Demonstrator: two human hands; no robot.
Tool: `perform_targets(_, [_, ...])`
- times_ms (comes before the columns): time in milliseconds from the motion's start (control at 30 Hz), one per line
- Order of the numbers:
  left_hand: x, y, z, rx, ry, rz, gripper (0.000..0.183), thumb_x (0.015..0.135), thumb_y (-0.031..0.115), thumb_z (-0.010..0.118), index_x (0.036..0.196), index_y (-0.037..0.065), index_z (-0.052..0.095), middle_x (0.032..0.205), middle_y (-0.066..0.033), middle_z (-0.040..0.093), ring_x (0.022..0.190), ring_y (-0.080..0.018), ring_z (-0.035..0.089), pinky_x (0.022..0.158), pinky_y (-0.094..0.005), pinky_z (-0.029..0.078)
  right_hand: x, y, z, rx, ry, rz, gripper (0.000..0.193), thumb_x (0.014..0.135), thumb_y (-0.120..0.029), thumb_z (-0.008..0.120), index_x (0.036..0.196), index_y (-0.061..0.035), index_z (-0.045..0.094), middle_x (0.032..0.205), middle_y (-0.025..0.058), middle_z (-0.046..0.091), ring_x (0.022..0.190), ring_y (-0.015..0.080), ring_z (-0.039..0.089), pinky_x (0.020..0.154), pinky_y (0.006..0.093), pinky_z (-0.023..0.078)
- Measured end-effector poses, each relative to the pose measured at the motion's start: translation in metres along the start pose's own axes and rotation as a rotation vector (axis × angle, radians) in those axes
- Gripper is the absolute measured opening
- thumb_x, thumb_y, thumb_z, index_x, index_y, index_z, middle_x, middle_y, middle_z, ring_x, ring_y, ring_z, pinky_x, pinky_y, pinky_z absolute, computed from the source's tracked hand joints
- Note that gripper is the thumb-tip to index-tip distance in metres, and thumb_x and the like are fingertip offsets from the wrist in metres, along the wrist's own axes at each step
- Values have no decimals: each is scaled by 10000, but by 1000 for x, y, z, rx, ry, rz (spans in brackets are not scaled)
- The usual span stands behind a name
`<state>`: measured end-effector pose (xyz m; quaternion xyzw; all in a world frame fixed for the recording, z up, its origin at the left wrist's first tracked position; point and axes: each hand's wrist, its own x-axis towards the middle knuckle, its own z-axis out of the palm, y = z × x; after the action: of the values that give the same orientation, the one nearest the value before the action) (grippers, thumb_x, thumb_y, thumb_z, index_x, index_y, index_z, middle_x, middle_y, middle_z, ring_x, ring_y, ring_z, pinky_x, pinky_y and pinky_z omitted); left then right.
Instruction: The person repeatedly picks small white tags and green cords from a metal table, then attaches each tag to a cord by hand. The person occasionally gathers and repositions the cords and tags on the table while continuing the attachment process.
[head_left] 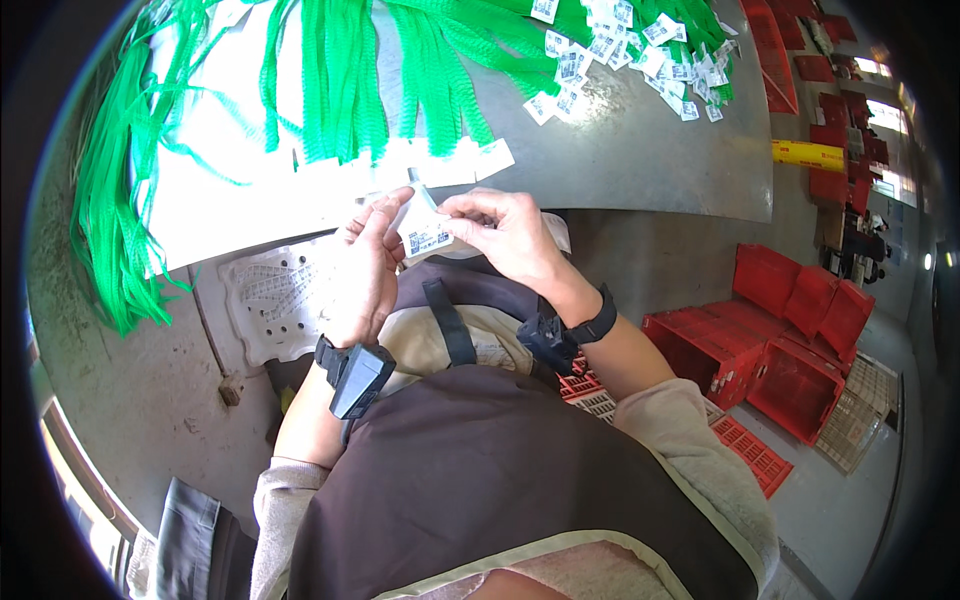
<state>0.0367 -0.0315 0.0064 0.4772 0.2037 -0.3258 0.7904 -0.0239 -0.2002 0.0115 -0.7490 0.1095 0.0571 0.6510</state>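
Note:
In front of my body, at the near edge of the metal table (690, 175), a small white printed label (427, 236) is held between my two hands. My right hand (512, 232) pinches its right side between thumb and fingers. The fingers of my left hand (372, 245) are closed at its left edge. A narrow greyish strip (421, 190) rises from the label's top between the fingertips. Just beyond lie green mesh net sleeves (340, 90) in a row, their near ends at white tags (492, 158), partly washed out by glare.
More green netting (115, 230) hangs over the table's left end. A heap of tagged net sleeves (655, 60) lies far right. Red plastic crates (720, 340) stand on the floor at right. A white plastic stool (275, 300) is under the table's left side.

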Motion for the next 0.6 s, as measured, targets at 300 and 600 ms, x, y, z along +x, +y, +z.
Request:
perform_targets(300, [9, -10, -15, 74, 214, -84, 360, 900, 222, 510, 1170, -17, 523, 1126, -105, 595, 927, -185, 611, 787, -310, 498, 5, -7, -3, -400, 213, -94, 87, 721, -84, 695, 795, -66, 652, 977, 50, 596, 890, 142, 561, 686, 262, 430])
perform_targets(600, [4, -14, -14, 224, 40, 105, 286, 818, -19, 573, 1104, -4, 581, 1011, -59, 631, 870, -100, 592, 753, -234, 468, 58, 52, -22, -712, 428, -237, 96, 695, -92, 696, 768, -77, 634, 962, 104, 564, 949, 297, 486, 836, 378, 403])
